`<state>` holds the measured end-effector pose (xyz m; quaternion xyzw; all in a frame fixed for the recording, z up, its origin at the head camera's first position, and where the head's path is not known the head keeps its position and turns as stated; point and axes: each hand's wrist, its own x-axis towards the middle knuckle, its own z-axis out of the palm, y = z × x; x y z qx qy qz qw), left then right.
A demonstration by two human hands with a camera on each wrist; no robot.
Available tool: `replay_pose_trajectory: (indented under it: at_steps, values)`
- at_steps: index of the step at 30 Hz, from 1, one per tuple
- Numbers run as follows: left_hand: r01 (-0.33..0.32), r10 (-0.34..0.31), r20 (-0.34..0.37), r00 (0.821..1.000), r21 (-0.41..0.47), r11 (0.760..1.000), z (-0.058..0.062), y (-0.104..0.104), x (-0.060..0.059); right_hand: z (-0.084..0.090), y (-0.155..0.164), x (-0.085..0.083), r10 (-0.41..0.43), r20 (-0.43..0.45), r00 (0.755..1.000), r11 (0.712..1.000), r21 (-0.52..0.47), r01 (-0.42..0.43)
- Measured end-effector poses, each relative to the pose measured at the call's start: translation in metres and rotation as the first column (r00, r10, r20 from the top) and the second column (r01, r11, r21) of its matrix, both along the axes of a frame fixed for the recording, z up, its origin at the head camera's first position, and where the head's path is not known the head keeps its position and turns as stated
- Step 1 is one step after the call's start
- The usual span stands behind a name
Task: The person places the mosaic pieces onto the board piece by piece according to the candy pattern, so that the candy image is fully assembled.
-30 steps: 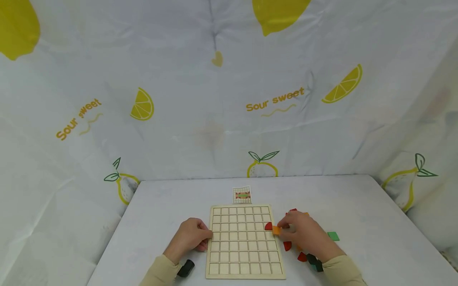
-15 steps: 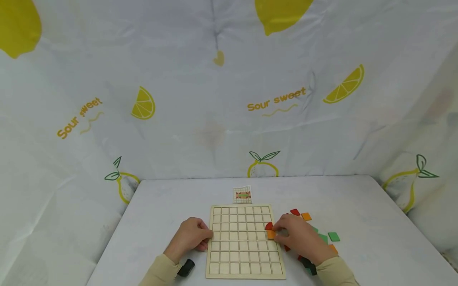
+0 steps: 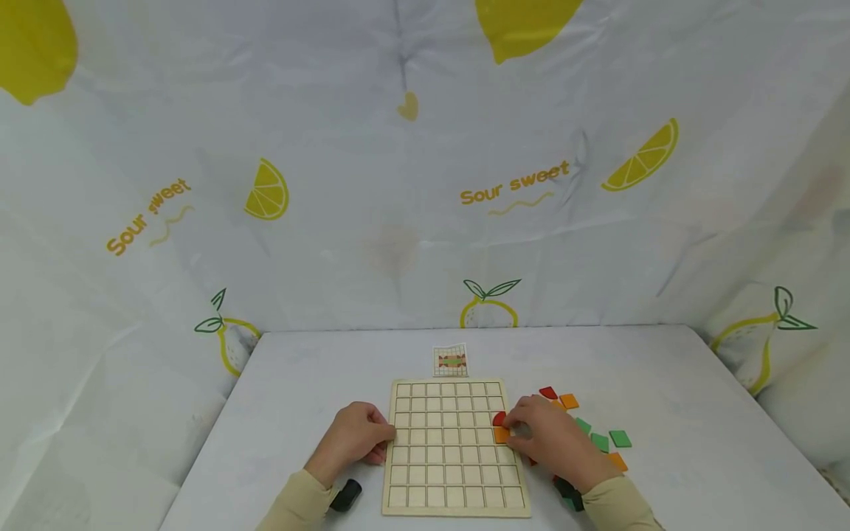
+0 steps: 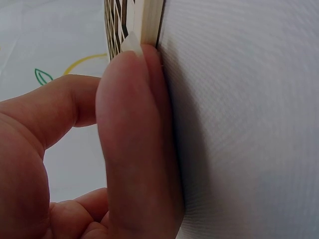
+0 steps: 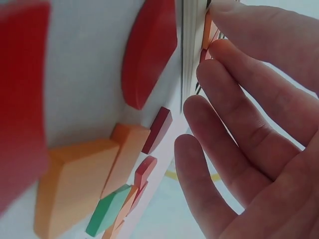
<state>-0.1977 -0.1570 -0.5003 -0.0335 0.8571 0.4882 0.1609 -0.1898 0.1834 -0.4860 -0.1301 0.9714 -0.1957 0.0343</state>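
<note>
A wooden grid board (image 3: 454, 472) lies on the white table. My left hand (image 3: 358, 436) rests at its left edge, and in the left wrist view one finger (image 4: 134, 139) presses against the board's side (image 4: 148, 22), the thumb apart. My right hand (image 3: 539, 436) reaches over the board's right edge. Its straight fingertips (image 5: 219, 47) touch an orange tile (image 3: 502, 435) lying in the rightmost column. A red tile (image 3: 499, 419) sits in the cell just above it.
Loose red (image 3: 547, 393), orange (image 3: 568, 401) and green (image 3: 620, 439) tiles lie scattered right of the board, several under my right wrist. A small pattern card (image 3: 451, 361) lies behind the board. A black object (image 3: 345, 495) sits by my left sleeve. Printed cloth walls surround the table.
My right hand carried the orange tile left from beside the board into the rightmost column below the red tile, and its pinch has loosened into straight fingers. The left hand stayed put.
</note>
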Motion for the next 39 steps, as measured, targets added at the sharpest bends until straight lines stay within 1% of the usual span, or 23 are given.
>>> replay_pose_trajectory:
  at_steps: [6, 10, 14, 17, 21, 26, 32, 36, 39]
  values:
    - [0.006, -0.006, -0.003, 1.000, -0.013, 1.000, 0.001, 0.003, -0.001, 0.004, 0.006, 0.001, -0.028, 0.003, 1.000, 0.999, -0.021, 0.028]
    - [0.009, -0.009, 0.006, 1.000, -0.006, 1.000, 0.002, 0.006, 0.000, 0.007, 0.019, 0.003, -0.070, 0.043, 0.997, 0.997, -0.032, 0.071]
    - [0.008, -0.008, 0.010, 1.000, 0.003, 1.000, 0.003, 0.009, 0.001, 0.006, 0.035, 0.008, -0.106, 0.075, 0.992, 0.994, -0.028, 0.108]
    - [0.010, -0.010, 0.006, 1.000, -0.002, 1.000, 0.003, 0.009, 0.001, 0.006, 0.047, 0.012, -0.104, 0.063, 0.993, 0.995, -0.003, 0.104]
    - [0.011, -0.011, 0.003, 1.000, -0.010, 1.000, 0.003, 0.007, 0.002, 0.007, 0.061, 0.016, -0.106, 0.080, 0.991, 0.994, 0.014, 0.106]
    - [0.006, -0.007, -0.009, 1.000, -0.026, 1.000, 0.003, 0.004, 0.001, 0.009, 0.077, 0.022, -0.133, 0.132, 0.982, 0.991, 0.036, 0.129]
    - [0.007, -0.008, -0.011, 1.000, -0.032, 0.999, 0.003, 0.002, 0.000, 0.013, 0.094, 0.034, -0.191, 0.191, 0.963, 0.980, 0.084, 0.178]
    - [0.008, -0.008, -0.014, 1.000, -0.042, 0.999, 0.003, 0.002, 0.000, 0.012, 0.102, 0.046, -0.207, 0.224, 0.952, 0.976, 0.118, 0.184]
    - [0.015, -0.016, -0.016, 1.000, -0.043, 0.999, 0.002, 0.003, 0.000, 0.008, 0.108, 0.057, -0.239, 0.271, 0.932, 0.969, 0.130, 0.210]
